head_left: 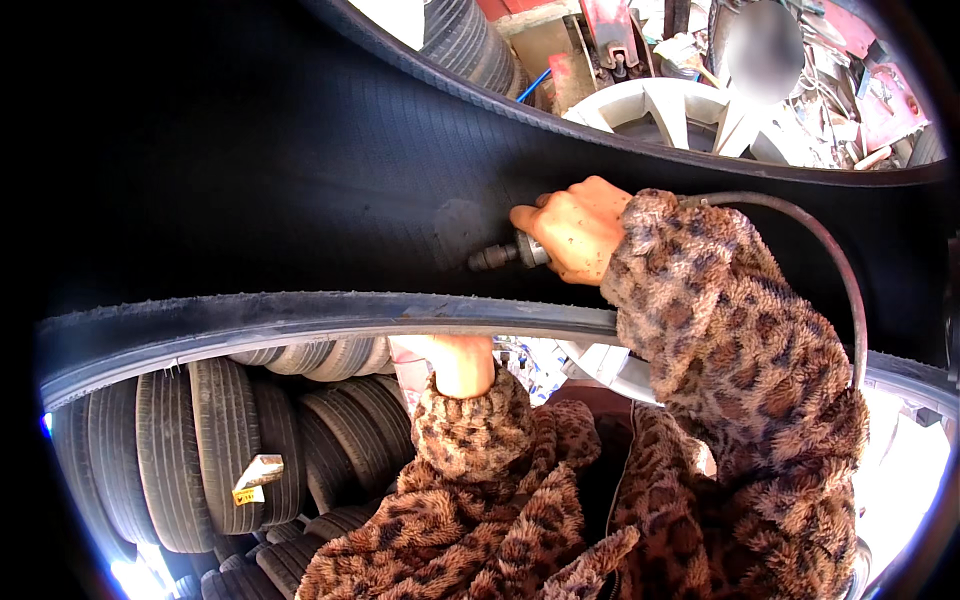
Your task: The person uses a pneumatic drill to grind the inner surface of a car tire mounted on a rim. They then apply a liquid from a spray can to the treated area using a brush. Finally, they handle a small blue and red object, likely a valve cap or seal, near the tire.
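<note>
A large black tyre spans the view, with its dark inner wall facing me. Reaching inside it, my right hand is wrapped round an air die grinder, its dark tip pointing left near the inner wall. A dull, scuffed round patch shows on the rubber just above that tip. From the right sleeve a thin air hose curves down over the tyre's edge. My left hand is at the near bead; its fingers are hidden behind the tyre.
Several used tyres stand in a row at lower left, one with a yellow-and-white label. Beyond the far edge are a silver alloy wheel, a stack of tyres, a red metal stand and cluttered parts.
</note>
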Demonstrator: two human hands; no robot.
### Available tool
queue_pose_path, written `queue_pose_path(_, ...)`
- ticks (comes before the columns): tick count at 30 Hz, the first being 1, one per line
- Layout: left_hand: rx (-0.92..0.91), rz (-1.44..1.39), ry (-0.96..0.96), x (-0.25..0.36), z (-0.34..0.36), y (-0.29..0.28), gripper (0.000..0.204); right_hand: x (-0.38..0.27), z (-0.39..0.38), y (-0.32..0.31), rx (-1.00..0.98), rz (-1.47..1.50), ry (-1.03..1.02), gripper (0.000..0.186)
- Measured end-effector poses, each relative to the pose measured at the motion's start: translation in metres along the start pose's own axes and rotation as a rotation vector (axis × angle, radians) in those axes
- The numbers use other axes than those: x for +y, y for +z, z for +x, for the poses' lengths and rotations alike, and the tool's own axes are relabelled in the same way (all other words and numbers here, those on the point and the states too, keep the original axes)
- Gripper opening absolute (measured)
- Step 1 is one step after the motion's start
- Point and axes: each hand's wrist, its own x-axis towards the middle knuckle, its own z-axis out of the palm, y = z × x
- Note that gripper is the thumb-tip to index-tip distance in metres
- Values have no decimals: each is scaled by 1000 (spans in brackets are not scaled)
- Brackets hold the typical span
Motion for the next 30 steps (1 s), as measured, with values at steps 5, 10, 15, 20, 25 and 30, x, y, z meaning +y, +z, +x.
queue_pose_path(5, -104, -102, -16, -2, 3, -10, 39, -5, 3, 3, 30, -24, -34, 34)
queue_pose_path(10, -200, -202, -50, -5, 4, -21, 41, 2, 5, 0, 38, -25, -29, 32)
queue_pose_path(15, -177, -363, -47, -8, 9, -26, 43, -1, 4, 6, 21, -73, -78, 31)
queue_pose_path(20, 10, -967, -114, -35, 14, -106, 44, 0, 10, 5, 111, -55, -60, 30)
queue_pose_path(25, 44, -348, -12, -16, 7, -29, 47, 4, 2, 4, -18, -85, -55, 31)
queue_pose_path(30, 454, -239, -37, -12, 15, 26, 55, 6, 10, 4, 97, -92, -52, 32)
